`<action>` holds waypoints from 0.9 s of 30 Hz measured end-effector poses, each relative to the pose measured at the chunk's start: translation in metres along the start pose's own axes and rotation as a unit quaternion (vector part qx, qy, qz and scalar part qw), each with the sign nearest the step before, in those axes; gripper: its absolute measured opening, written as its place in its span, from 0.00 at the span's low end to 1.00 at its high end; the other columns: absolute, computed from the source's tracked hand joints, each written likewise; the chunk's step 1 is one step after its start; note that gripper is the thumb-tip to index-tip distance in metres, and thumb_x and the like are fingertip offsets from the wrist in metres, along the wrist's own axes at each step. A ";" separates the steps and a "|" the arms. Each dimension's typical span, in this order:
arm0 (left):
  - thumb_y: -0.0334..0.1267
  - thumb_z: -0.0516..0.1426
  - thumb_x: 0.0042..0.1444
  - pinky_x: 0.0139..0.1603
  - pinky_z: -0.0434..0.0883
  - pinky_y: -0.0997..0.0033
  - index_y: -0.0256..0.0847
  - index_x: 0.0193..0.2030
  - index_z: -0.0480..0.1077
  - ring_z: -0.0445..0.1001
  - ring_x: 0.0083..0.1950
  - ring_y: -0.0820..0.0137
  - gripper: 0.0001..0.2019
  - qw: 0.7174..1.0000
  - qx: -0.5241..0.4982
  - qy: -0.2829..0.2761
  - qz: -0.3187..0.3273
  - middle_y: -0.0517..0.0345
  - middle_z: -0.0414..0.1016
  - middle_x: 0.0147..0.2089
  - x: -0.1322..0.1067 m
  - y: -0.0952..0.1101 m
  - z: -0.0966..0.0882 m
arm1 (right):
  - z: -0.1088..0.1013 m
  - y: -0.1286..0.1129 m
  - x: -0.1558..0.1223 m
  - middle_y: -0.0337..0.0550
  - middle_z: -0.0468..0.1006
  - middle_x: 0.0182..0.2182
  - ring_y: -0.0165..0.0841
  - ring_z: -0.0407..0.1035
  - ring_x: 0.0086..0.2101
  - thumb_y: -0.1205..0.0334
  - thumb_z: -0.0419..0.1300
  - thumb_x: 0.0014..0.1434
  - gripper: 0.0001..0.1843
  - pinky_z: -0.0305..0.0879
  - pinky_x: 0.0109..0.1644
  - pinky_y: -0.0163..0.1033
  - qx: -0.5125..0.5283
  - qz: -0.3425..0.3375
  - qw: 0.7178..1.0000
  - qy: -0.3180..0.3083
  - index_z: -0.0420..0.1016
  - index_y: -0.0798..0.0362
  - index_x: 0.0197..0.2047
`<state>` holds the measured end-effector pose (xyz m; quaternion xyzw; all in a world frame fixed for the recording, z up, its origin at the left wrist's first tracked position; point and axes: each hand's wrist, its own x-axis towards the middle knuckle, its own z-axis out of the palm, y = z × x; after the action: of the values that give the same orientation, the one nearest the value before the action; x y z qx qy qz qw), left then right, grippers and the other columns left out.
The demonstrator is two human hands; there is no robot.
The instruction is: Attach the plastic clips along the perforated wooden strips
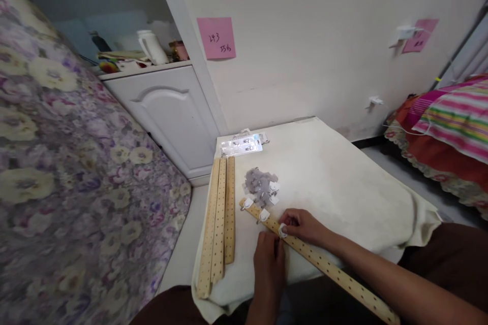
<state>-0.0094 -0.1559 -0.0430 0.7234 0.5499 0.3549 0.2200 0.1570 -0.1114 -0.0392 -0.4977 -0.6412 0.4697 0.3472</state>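
A long wooden strip with rows of holes [328, 266] lies slantwise across the cloth-covered table [343, 177]. My right hand [305, 226] pinches a small white clip [282, 231] against the strip. My left hand [269, 259] is curled, its fingers pressing on the strip just beside that clip. Two more white clips [255, 209] sit on the strip's far end. A pile of grey and white clips [261, 185] lies just beyond my hands.
Three more perforated wooden strips [219, 223] lie side by side at the table's left edge. A clear plastic packet [242, 144] rests at the far left corner. A flowered bed [57, 162] is on the left, a white cabinet [168, 111] behind, and striped bedding [453, 122] on the right.
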 end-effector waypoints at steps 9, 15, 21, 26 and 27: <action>0.34 0.51 0.57 0.35 0.66 0.71 0.40 0.34 0.68 0.69 0.35 0.68 0.05 1.000 -0.004 -0.017 -0.019 0.56 0.68 0.34 0.001 0.003 -0.001 | 0.001 0.004 -0.001 0.35 0.71 0.25 0.28 0.63 0.26 0.60 0.61 0.51 0.10 0.57 0.29 0.32 0.007 -0.009 1.000 0.001 0.75 0.53 0.38; 0.34 0.52 0.57 0.35 0.67 0.70 0.40 0.35 0.68 0.69 0.35 0.68 0.05 0.999 -0.005 -0.022 -0.023 0.56 0.68 0.35 0.000 0.002 -0.002 | -0.001 0.007 -0.002 0.35 0.70 0.25 0.28 0.63 0.26 0.61 0.60 0.53 0.11 0.57 0.30 0.32 0.049 -0.005 0.999 -0.009 0.74 0.53 0.40; 0.34 0.52 0.57 0.35 0.67 0.70 0.40 0.35 0.68 0.68 0.34 0.69 0.04 1.000 -0.011 -0.021 -0.017 0.57 0.67 0.34 -0.001 0.002 -0.002 | -0.009 0.008 -0.016 0.35 0.69 0.26 0.28 0.62 0.27 0.63 0.59 0.53 0.10 0.58 0.30 0.33 0.019 0.001 1.000 0.009 0.72 0.53 0.41; 0.34 0.52 0.56 0.34 0.67 0.71 0.40 0.34 0.68 0.68 0.34 0.69 0.04 1.000 -0.012 -0.011 -0.013 0.57 0.67 0.34 -0.001 0.003 -0.004 | -0.017 0.008 -0.035 0.35 0.69 0.26 0.28 0.62 0.27 0.62 0.59 0.53 0.10 0.58 0.30 0.33 -0.009 0.014 1.000 0.019 0.71 0.52 0.41; 0.34 0.52 0.56 0.33 0.67 0.71 0.40 0.34 0.68 0.68 0.33 0.69 0.04 1.000 -0.012 -0.008 -0.012 0.57 0.67 0.33 -0.001 0.003 -0.004 | -0.018 0.007 -0.038 0.35 0.69 0.27 0.28 0.63 0.27 0.62 0.59 0.53 0.10 0.58 0.30 0.33 -0.014 0.017 1.000 0.017 0.71 0.52 0.41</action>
<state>-0.0104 -0.1582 -0.0386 0.7170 0.5524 0.3527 0.2375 0.1859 -0.1433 -0.0397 -0.5210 -0.6331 0.4579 0.3436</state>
